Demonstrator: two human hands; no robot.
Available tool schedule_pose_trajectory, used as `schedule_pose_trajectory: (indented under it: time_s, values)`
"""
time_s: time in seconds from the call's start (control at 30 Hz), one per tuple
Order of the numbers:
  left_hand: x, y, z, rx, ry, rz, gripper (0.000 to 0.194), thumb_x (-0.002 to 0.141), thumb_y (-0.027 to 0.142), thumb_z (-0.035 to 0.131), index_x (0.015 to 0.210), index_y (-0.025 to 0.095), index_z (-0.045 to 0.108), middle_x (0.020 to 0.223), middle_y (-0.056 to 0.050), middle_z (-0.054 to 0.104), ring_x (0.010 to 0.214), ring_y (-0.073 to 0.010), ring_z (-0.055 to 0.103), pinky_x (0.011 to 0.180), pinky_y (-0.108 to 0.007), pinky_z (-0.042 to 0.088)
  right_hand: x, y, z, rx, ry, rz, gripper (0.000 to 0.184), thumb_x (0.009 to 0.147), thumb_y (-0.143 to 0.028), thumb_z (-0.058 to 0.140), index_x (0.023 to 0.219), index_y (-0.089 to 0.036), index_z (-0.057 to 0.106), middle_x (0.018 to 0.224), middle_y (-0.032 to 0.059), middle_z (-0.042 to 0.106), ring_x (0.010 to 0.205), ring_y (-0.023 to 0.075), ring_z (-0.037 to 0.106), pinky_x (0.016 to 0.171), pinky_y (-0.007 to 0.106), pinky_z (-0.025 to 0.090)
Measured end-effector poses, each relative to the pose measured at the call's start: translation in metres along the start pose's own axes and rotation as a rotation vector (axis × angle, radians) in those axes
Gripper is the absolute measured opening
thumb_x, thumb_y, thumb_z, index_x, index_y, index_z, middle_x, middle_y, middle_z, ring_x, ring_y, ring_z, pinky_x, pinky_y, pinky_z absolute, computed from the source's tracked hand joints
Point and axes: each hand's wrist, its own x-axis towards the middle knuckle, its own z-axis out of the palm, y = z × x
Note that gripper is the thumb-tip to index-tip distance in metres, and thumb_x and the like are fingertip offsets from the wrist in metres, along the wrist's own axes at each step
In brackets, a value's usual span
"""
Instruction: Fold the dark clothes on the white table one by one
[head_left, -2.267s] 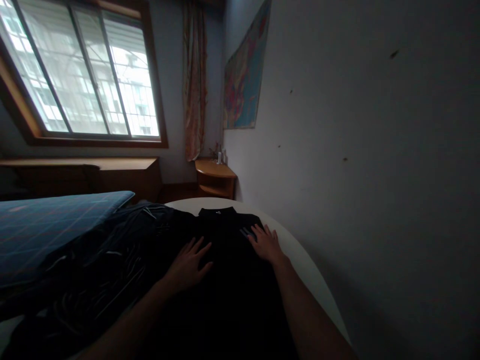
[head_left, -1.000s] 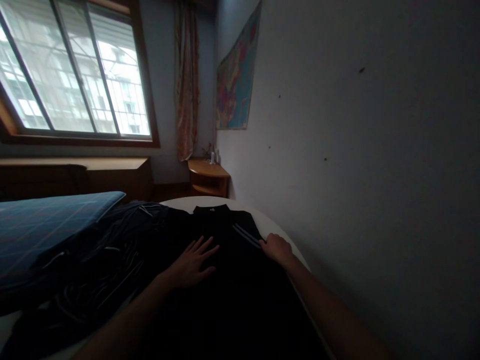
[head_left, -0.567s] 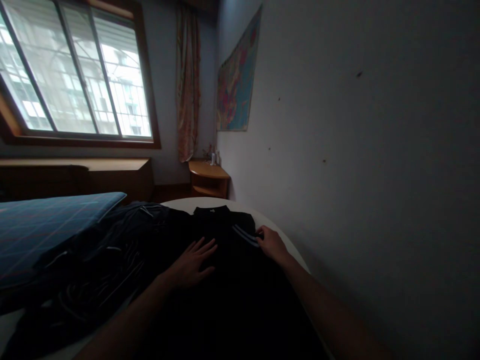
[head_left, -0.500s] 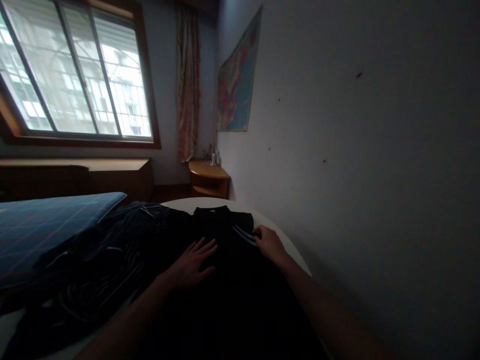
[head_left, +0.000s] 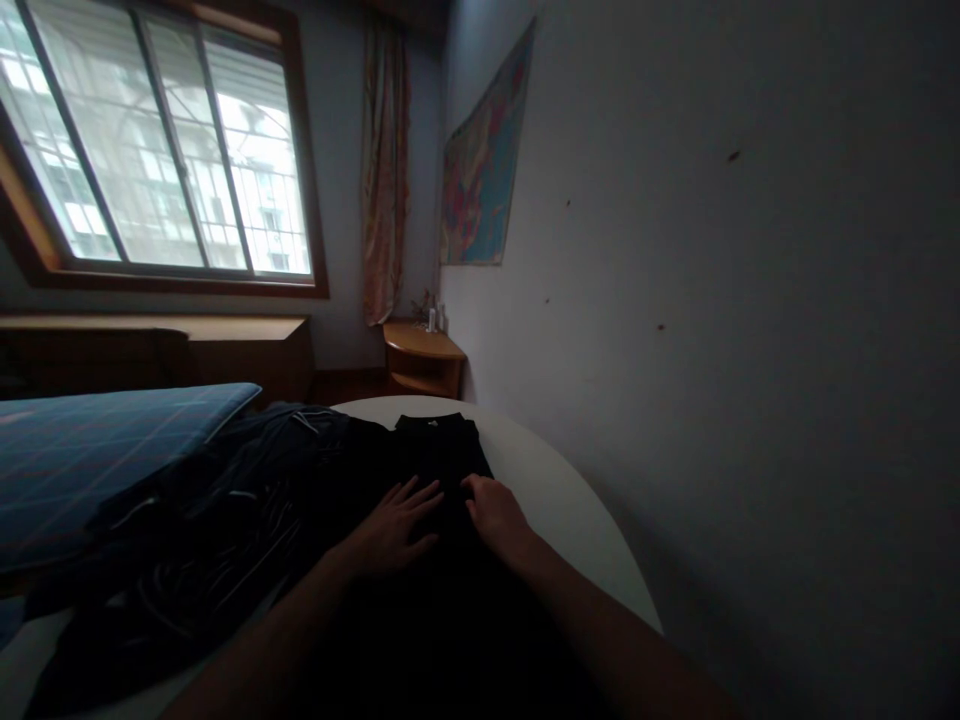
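Observation:
A black collared shirt (head_left: 442, 455) lies spread on the white round table (head_left: 577, 510), its collar at the far end with a small light label. My left hand (head_left: 394, 528) rests on the shirt's middle, palm down with fingers spread. Close by on its right, my right hand (head_left: 496, 512) has its fingers curled on the shirt's right part, gripping the cloth. The sleeve on that side lies folded inward, and its grey stripes are out of sight. Dark fabric hides most of the shirt's lower outline.
A heap of dark clothes with white piping (head_left: 225, 520) lies to the left, against a blue checked padded board or mattress (head_left: 135, 430). The wall (head_left: 712, 430) runs close along the table's right side. A small corner shelf (head_left: 424, 345) stands beyond the table.
My right hand has moved left, bringing the striped sleeve inward over the shirt. More of the table's right side shows now. My left hand stays nearly in place on the cloth.

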Motion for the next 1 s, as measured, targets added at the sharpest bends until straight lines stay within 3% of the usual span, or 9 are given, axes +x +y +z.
schedule_pose_trajectory:
  time_s: [0.13, 0.27, 0.37, 0.47, 0.53, 0.7, 0.83, 0.93, 1.0]
  values:
    - [0.000, 0.000, 0.000, -0.009, 0.018, 0.006, 0.067, 0.095, 0.055, 0.045, 0.155, 0.034, 0.026, 0.164, 0.000, 0.018, 0.150, -0.0353, 0.011, 0.119, -0.060, 0.016, -0.011, -0.001, 0.001, -0.086, -0.040, 0.009, 0.036, 0.087, -0.010, 0.057, 0.122, -0.014, 0.060, 0.120, 0.0129, 0.067, 0.111, 0.0223, 0.064, 0.093, 0.029, 0.046]
    - [0.000, 0.000, 0.001, -0.021, 0.023, 0.002, 0.067, 0.095, 0.055, 0.046, 0.155, 0.033, 0.028, 0.164, 0.000, 0.018, 0.150, -0.0358, 0.012, 0.119, -0.060, 0.016, -0.016, -0.007, -0.011, -0.228, -0.111, 0.124, 0.027, 0.090, -0.022, 0.059, 0.115, -0.014, 0.062, 0.110, 0.0158, 0.070, 0.101, 0.0294, 0.068, 0.081, 0.035, 0.050]
    - [0.000, 0.000, 0.002, -0.036, 0.032, 0.005, 0.067, 0.094, 0.053, 0.048, 0.155, 0.033, 0.027, 0.164, -0.001, 0.020, 0.150, -0.0354, 0.012, 0.119, -0.060, 0.015, -0.013, -0.013, -0.018, -0.203, -0.112, 0.139, 0.022, 0.092, -0.030, 0.058, 0.109, -0.017, 0.065, 0.106, 0.0135, 0.073, 0.099, 0.0283, 0.069, 0.078, 0.033, 0.049]
    - [0.000, -0.001, 0.003, -0.042, 0.046, 0.004, 0.071, 0.093, 0.050, 0.050, 0.157, 0.031, 0.022, 0.164, -0.003, 0.020, 0.151, -0.0335, 0.012, 0.120, -0.058, 0.016, -0.010, -0.019, -0.018, -0.058, -0.061, 0.106, 0.023, 0.094, -0.034, 0.056, 0.111, -0.021, 0.064, 0.106, 0.0089, 0.073, 0.098, 0.0230, 0.069, 0.078, 0.029, 0.047]
    - [0.000, -0.001, 0.003, -0.042, 0.054, -0.004, 0.074, 0.093, 0.050, 0.050, 0.157, 0.029, 0.019, 0.164, -0.005, 0.020, 0.151, -0.0324, 0.012, 0.120, -0.056, 0.016, -0.012, -0.021, -0.015, -0.001, -0.095, 0.072, 0.024, 0.093, -0.033, 0.058, 0.114, -0.021, 0.063, 0.108, 0.0080, 0.073, 0.100, 0.0213, 0.069, 0.079, 0.028, 0.047]
    - [-0.001, 0.002, 0.001, -0.044, 0.053, -0.013, 0.072, 0.093, 0.051, 0.050, 0.157, 0.028, 0.022, 0.164, -0.005, 0.022, 0.151, -0.0327, 0.014, 0.120, -0.056, 0.016, -0.024, -0.022, -0.009, -0.131, -0.201, 0.101, 0.032, 0.086, -0.032, 0.066, 0.113, -0.016, 0.065, 0.108, 0.0148, 0.073, 0.101, 0.0281, 0.069, 0.079, 0.033, 0.048]
    - [-0.001, 0.005, -0.002, -0.062, 0.053, -0.024, 0.074, 0.093, 0.047, 0.051, 0.157, 0.027, 0.019, 0.164, -0.005, 0.022, 0.151, -0.0328, 0.014, 0.120, -0.056, 0.016, -0.028, -0.023, -0.009, -0.036, -0.160, 0.049, 0.026, 0.089, -0.033, 0.062, 0.109, -0.019, 0.068, 0.106, 0.0102, 0.074, 0.098, 0.0234, 0.069, 0.078, 0.029, 0.047]
    - [-0.002, 0.006, -0.002, -0.082, 0.081, 0.023, 0.074, 0.092, 0.037, 0.051, 0.158, 0.030, 0.016, 0.163, -0.004, 0.025, 0.150, -0.0318, 0.016, 0.120, -0.057, 0.018, -0.028, -0.022, -0.009, 0.017, -0.218, -0.034, 0.023, 0.088, -0.033, 0.060, 0.106, -0.021, 0.070, 0.102, 0.0073, 0.076, 0.093, 0.0216, 0.070, 0.074, 0.027, 0.046]
    - [-0.002, 0.006, -0.003, -0.074, 0.080, 0.060, 0.071, 0.090, 0.030, 0.051, 0.156, 0.032, 0.023, 0.162, -0.003, 0.029, 0.150, -0.0307, 0.020, 0.120, -0.057, 0.019, -0.024, -0.020, -0.009, -0.017, -0.250, -0.043, 0.023, 0.091, -0.031, 0.053, 0.098, -0.021, 0.072, 0.098, 0.0082, 0.076, 0.091, 0.0222, 0.071, 0.072, 0.027, 0.046]
